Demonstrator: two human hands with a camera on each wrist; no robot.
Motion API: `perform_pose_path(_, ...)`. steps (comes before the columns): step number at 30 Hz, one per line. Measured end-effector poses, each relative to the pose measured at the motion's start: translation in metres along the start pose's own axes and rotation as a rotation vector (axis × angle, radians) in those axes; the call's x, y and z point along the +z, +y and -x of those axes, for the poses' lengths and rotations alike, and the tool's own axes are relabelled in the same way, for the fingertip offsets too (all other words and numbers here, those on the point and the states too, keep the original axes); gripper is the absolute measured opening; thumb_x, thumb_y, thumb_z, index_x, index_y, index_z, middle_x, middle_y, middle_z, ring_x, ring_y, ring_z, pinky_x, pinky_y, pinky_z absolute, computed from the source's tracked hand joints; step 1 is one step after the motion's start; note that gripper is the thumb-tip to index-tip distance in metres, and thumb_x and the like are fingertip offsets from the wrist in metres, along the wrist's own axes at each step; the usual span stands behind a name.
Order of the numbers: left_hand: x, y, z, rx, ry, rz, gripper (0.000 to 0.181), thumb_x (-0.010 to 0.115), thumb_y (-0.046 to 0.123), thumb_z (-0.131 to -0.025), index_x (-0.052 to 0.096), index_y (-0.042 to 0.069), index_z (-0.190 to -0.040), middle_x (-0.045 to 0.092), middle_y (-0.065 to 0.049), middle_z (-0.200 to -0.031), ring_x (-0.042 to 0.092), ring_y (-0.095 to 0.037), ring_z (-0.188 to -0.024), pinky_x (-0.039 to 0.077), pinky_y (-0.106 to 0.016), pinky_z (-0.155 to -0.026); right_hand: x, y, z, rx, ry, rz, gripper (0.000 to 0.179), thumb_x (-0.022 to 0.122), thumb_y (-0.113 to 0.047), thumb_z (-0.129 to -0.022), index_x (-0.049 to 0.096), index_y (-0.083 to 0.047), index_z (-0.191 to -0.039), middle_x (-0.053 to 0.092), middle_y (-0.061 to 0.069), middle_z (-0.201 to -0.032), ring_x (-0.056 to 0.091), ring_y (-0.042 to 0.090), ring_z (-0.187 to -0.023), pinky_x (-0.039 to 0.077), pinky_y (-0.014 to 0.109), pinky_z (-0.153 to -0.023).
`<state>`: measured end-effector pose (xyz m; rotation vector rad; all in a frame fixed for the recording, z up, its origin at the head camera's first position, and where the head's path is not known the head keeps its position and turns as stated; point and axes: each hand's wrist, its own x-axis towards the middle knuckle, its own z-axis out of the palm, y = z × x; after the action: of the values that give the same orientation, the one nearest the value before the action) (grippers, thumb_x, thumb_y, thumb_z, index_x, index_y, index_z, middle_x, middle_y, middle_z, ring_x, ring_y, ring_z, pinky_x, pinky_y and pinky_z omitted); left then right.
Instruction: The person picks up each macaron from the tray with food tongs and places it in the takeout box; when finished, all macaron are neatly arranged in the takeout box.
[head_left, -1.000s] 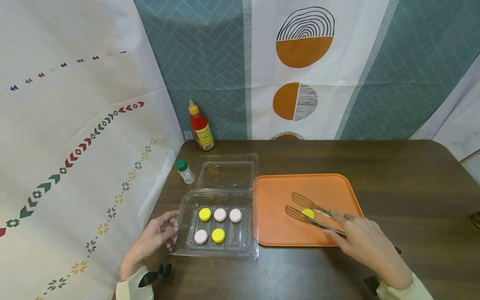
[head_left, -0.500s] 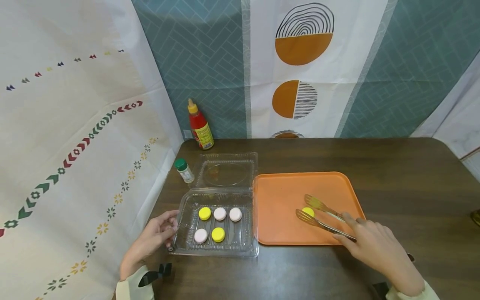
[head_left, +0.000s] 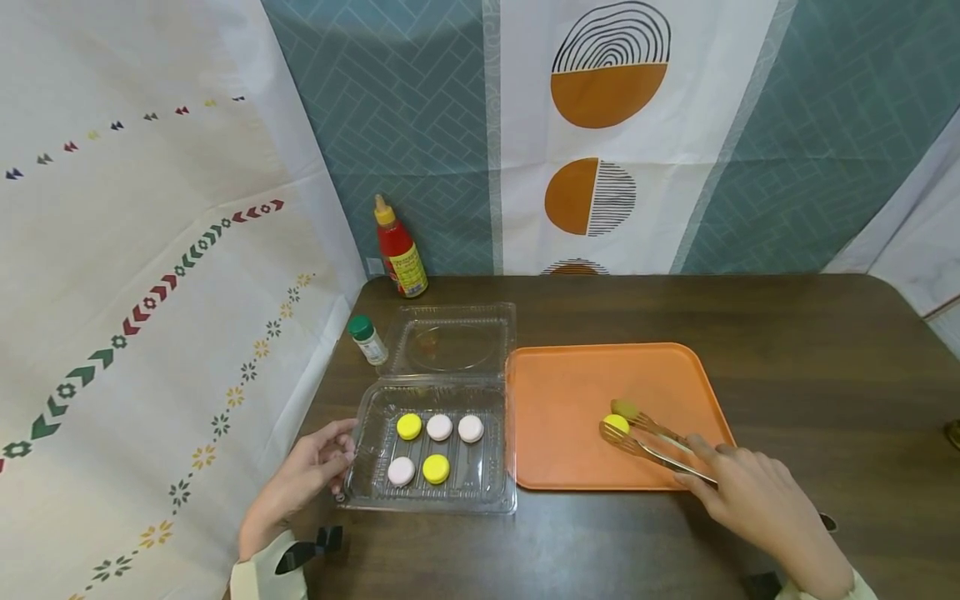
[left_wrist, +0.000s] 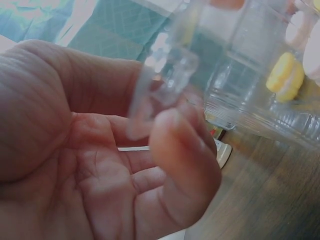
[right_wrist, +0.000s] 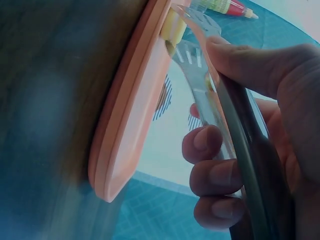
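My right hand (head_left: 757, 496) grips metal tongs (head_left: 663, 458), thumb on one arm and fingers curled round the other, as the right wrist view shows. The slotted tong ends stand on either side of a yellow macaron (head_left: 617, 424) on the orange tray (head_left: 558, 417); whether both touch it is hard to tell. My left hand (head_left: 303, 475) pinches the left rim of a clear plastic clamshell container (head_left: 491, 492), seen close in the left wrist view. Inside lie yellow macarons (head_left: 436, 469) and pale pink macarons (head_left: 439, 427), in two rows. Its lid (head_left: 453, 337) lies folded back.
Behind the container stand a green-capped shaker (head_left: 367, 340) and a red sauce bottle (head_left: 401, 250) with a yellow top. The tray lies right against the container's right side. Patterned cloths hang at the back and left of the dark wooden table (head_left: 810, 358).
My right hand has drawn the tongs to the right, and their ends have come closer together around the yellow macaron on the tray. The left hand and container have stayed put.
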<state>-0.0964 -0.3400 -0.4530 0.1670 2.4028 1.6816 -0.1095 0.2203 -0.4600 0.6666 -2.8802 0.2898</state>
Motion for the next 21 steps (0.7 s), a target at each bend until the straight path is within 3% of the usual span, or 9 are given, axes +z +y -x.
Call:
perform_pose_path(18, 0.0, -0.001, 0.001, 0.016, -0.005, -0.018, 0.052, 0.052, -0.008, -0.097, 0.03, -0.025, -0.141, 0.05, -0.018, -0.095, 0.052, -0.011, -0.063, 0.052, -0.028, -0.051, 0.004, -0.006, -0.029, -0.177, 0.13, 0.028, 0.044, 0.088, -0.03, -0.075, 0.063, -0.013, -0.107, 0.029, -0.011, -0.061, 0.024, 0.005, -0.046, 0.021, 0.023, -0.04)
perform_pose_path(21, 0.0, 0.0, 0.001, 0.017, 0.001, -0.01, 0.052, 0.052, -0.008, -0.098, 0.03, -0.025, -0.141, 0.051, -0.018, -0.095, 0.051, -0.012, -0.062, 0.051, -0.028, -0.05, 0.003, -0.009, -0.036, -0.213, 0.156, 0.016, 0.039, 0.08, -0.041, -0.085, 0.062, -0.014, -0.106, 0.027, -0.012, -0.062, 0.022, 0.004, -0.047, 0.018, 0.022, -0.041)
